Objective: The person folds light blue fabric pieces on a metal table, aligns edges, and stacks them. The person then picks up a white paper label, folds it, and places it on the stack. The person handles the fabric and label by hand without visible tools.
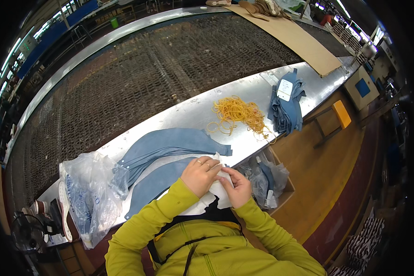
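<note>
A person in a yellow-green long-sleeved top sits at a long shiny metal table (244, 89). Both hands meet at the near edge of the table, on a stack of thin white curved sheets (206, 198).

The left hand (198, 175) lies on top of the white stack with its fingers curled down, pressing and gripping it. The right hand (237, 186) pinches the edge of the same stack from the other side, thumb on top. Both arms are bent, and the elbows stick out to the sides.

Just to the left of the hands lie long curved blue fabric pieces (170, 145), fanned out flat on the table. It looks like they are waiting their turn. A crinkly clear plastic bag (89, 193) sits at their far left end.

Farther along the table is a loose pile of yellow rubber bands (238, 112). Next to it lies a tied bundle of blue fabric pieces with a white tag (286, 103). That bundle looks finished. So some work seems done, and the white stack and the loose blue pieces seem to be left.
</note>
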Demonstrator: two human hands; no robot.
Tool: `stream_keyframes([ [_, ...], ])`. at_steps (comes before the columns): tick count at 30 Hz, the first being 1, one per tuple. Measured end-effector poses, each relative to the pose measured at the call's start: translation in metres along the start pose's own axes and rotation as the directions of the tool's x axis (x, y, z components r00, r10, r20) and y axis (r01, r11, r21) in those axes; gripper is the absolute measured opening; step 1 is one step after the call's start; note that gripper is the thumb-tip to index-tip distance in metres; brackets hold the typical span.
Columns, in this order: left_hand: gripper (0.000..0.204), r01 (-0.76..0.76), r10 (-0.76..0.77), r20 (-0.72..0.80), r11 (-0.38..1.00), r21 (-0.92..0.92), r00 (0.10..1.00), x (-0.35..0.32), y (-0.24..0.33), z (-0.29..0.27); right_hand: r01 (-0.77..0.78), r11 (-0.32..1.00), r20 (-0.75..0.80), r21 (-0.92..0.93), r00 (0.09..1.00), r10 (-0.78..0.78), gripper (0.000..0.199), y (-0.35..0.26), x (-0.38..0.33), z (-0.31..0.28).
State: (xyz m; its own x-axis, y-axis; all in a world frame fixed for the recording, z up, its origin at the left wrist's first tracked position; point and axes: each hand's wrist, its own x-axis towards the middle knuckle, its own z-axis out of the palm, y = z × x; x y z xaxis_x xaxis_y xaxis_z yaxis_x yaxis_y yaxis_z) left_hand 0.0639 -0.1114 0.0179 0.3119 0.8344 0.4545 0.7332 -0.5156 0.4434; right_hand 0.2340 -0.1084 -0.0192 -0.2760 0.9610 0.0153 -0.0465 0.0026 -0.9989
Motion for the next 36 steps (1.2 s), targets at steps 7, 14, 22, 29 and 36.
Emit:
stream_keyframes([
  [7, 0.043, 0.007, -0.016, 0.169, 0.998, 0.055, 0.986, 0.001, -0.007, 0.011, -0.099, 0.994, -0.076, -0.037, 0.992, 0.096, 0.03, 0.008, -0.003, -0.005],
  [14, 0.041, 0.088, -0.072, 0.125, 0.989, -0.122, 0.99, -0.003, -0.008, 0.018, 0.104, 0.7, 0.182, -0.707, 0.983, 0.037, 0.04, -0.037, 0.035, -0.033],
  [22, 0.04, 0.035, -0.035, 0.001, 0.981, -0.189, 0.999, -0.009, -0.008, 0.021, -0.006, 0.752, 0.436, -0.659, 0.812, 0.388, 0.044, -0.044, 0.085, -0.037],
  [29, 0.046, -0.035, 0.026, -0.054, 0.988, -0.152, 0.998, -0.009, -0.009, 0.021, -0.113, 0.749, 0.455, -0.653, 0.732, 0.507, 0.04, -0.034, 0.09, -0.038],
  [36, 0.055, 0.0, -0.009, -0.079, 0.993, -0.121, 0.997, -0.008, -0.004, 0.016, -0.341, 0.846, 0.389, -0.41, 0.774, 0.5, 0.035, -0.037, 0.081, -0.034],
])
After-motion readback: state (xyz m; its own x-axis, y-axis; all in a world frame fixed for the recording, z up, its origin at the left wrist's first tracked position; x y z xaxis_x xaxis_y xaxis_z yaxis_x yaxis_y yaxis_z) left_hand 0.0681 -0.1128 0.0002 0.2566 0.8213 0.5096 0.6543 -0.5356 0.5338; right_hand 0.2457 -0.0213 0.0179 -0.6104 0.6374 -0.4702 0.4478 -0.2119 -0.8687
